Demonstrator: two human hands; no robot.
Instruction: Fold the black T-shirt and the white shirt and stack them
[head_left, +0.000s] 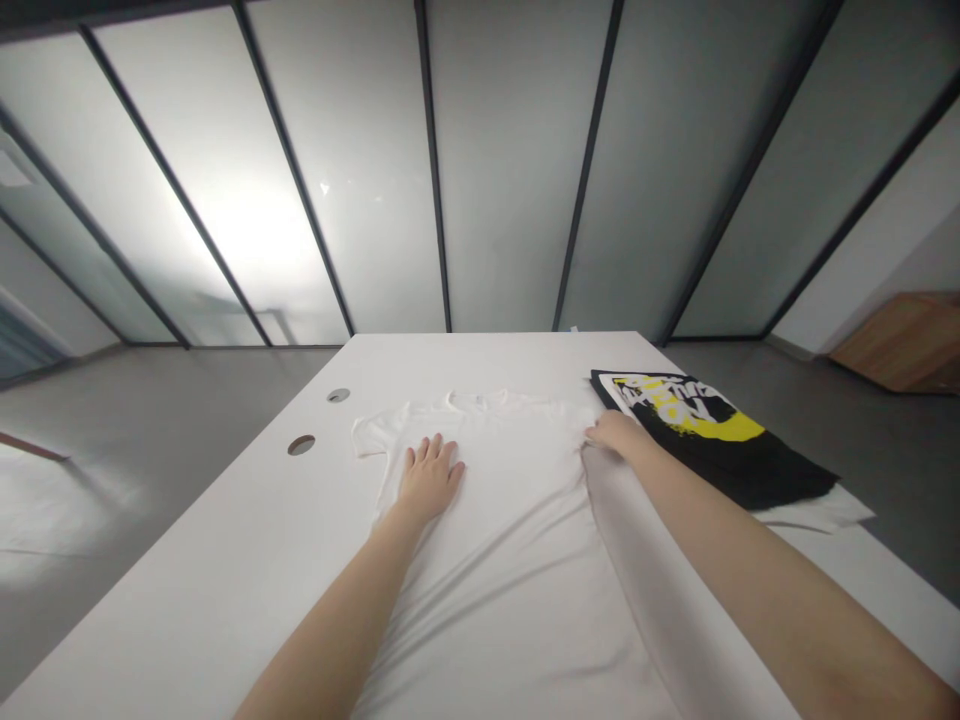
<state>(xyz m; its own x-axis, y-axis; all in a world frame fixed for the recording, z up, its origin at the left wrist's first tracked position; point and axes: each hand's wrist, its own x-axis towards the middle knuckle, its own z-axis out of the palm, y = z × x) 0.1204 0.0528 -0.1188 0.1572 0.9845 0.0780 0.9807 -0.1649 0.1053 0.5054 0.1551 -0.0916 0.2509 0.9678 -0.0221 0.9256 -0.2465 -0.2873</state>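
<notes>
A white T-shirt (517,560) lies spread on the white table (247,560), its collar toward the far edge and its hem running out of view at the bottom. My left hand (433,478) rests flat on the upper chest of the shirt, fingers spread. At the shirt's right side, near the armpit, my right hand (616,434) is closed on the fabric. Creases run from that grip diagonally down to the left. The right sleeve is partly hidden by my right hand.
To the right lies a stack of folded garments, topped by a black one (720,450) with a yellow and white print. Two round holes (301,446) pierce the table's left side. Frosted glass panels (510,180) stand beyond the table, and a wooden piece (900,345) is at far right.
</notes>
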